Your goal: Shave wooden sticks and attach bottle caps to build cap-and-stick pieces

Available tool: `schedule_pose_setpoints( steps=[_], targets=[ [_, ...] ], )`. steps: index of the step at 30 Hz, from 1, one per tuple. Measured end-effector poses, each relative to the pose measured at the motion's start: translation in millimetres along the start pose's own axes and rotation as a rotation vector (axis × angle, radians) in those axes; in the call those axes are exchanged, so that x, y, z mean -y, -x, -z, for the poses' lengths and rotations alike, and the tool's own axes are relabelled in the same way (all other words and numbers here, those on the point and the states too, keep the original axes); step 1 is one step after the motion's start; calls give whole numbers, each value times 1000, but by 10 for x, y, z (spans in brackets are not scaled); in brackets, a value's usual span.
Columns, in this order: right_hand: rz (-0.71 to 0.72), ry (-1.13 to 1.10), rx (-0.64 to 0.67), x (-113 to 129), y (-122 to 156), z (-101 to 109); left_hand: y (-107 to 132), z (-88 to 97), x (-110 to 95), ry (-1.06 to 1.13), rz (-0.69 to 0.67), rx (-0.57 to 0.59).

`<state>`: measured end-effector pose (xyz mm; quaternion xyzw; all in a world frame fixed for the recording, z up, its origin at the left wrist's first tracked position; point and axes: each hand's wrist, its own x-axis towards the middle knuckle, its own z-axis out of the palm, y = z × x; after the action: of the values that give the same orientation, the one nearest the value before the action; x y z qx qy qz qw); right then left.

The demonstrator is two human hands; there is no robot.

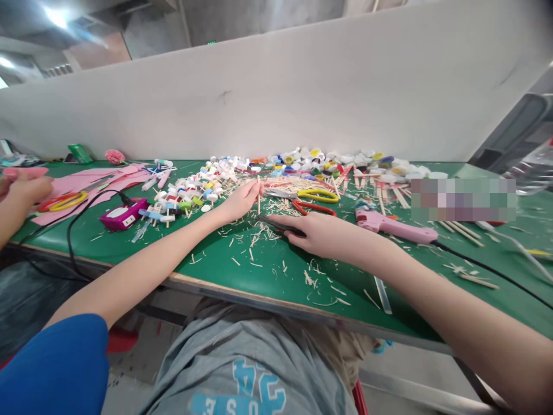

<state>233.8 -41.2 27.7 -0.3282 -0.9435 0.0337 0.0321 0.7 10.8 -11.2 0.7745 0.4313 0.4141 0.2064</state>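
My left hand pinches a thin wooden stick and holds it upright on the green table. My right hand lies low on the table and grips a dark cutting tool whose tip points left toward the stick's foot. Wood shavings are scattered around both hands. Just beyond them lie yellow-handled scissors and red-handled scissors.
A pink glue gun with a black cord lies to the right. Bottle caps and cap-and-stick pieces are piled at the back. A magenta power strip and pink sheets sit left, near another person's hand. A white wall stands behind.
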Motion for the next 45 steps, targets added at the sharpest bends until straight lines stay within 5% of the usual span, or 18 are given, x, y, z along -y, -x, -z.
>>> schedule_pose_setpoints(
  steps=[4,9,18,25,31,35,40,45],
  targets=[
    [-2,-56,-85,-19,33,-68,-9,-2,3,15,0,6],
    [-25,160,-188,-5,-17,-115,-7,7,-17,6,0,9],
    [31,100,-38,-24,-72,-76,24,15,-104,-6,-1,31],
    [13,-190,-1,-117,-9,-39,-6,6,-12,1,8,16],
    [-15,97,-138,-127,-40,-94,-1,6,-38,-8,7,7],
    [-1,158,-92,-75,-80,-85,-2,7,-14,2,6,5],
    [18,69,10,-49,-84,-6,-7,4,-13,1,-11,28],
    [-16,-286,89,-177,-16,39,-14,-4,5,3,-11,24]
  ],
)
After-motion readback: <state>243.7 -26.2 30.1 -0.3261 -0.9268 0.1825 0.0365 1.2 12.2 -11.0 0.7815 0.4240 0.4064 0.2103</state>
